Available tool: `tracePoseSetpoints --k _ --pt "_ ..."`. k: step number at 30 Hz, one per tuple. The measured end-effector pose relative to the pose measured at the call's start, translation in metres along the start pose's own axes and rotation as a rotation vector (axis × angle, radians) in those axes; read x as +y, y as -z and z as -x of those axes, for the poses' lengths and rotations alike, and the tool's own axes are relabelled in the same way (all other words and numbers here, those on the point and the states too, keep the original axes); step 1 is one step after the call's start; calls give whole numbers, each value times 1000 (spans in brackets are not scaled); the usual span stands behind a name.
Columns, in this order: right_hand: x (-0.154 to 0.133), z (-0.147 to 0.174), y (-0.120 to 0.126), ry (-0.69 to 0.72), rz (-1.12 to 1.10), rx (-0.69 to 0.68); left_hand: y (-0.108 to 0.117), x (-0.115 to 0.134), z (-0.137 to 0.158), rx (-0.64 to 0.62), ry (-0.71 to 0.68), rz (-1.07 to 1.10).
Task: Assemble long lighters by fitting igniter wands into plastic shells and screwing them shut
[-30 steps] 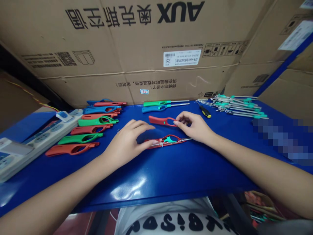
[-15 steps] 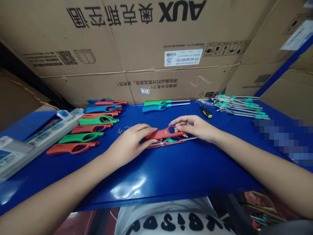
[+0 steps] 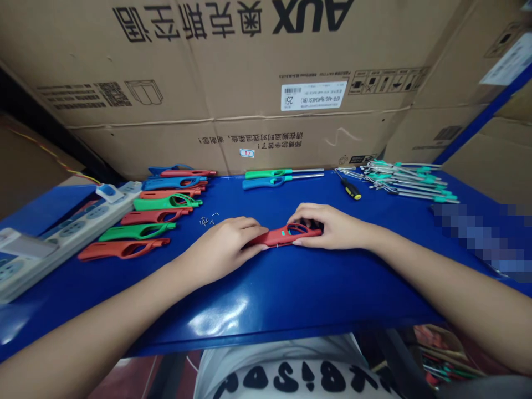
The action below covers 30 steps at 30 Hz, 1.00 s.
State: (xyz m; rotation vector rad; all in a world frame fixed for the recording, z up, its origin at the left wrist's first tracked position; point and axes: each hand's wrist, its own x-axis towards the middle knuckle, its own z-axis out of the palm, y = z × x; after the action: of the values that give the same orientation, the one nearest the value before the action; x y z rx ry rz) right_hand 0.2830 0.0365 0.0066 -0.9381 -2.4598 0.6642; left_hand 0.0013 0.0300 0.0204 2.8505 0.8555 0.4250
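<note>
A red long-nosed lighter (image 3: 276,238) lies on the blue table between my hands, its upper shell half laid over its lower half. My left hand (image 3: 226,246) grips its rear end, fingers on top and thumb at the near side. Around the front end by the trigger loop, my right hand (image 3: 328,227) is closed, thumb on the near edge. A small turquoise part shows in a slot of the shell. The metal tube is hidden behind my right hand.
Coloured lighter shells (image 3: 155,216) lie in a column at left beside a white power strip (image 3: 75,230). Small screws (image 3: 205,221) lie behind my left hand. Two lighters (image 3: 266,182), a screwdriver (image 3: 350,188) and a pile of metal tubes (image 3: 415,183) lie before the cardboard (image 3: 233,100).
The red upper shell has come down onto the lower half, covering the inner parts that showed before. Both hands have moved slightly down with it.
</note>
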Motion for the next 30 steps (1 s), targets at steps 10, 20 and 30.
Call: tracePoseSetpoints --k 10,20,30 --pt "1 1 -5 10 -15 5 0 0 -1 -25 26 28" --pt "2 2 1 20 21 -5 1 0 1 -15 60 -6" --pt "6 4 11 -5 79 -61 -3 -4 0 11 20 68"
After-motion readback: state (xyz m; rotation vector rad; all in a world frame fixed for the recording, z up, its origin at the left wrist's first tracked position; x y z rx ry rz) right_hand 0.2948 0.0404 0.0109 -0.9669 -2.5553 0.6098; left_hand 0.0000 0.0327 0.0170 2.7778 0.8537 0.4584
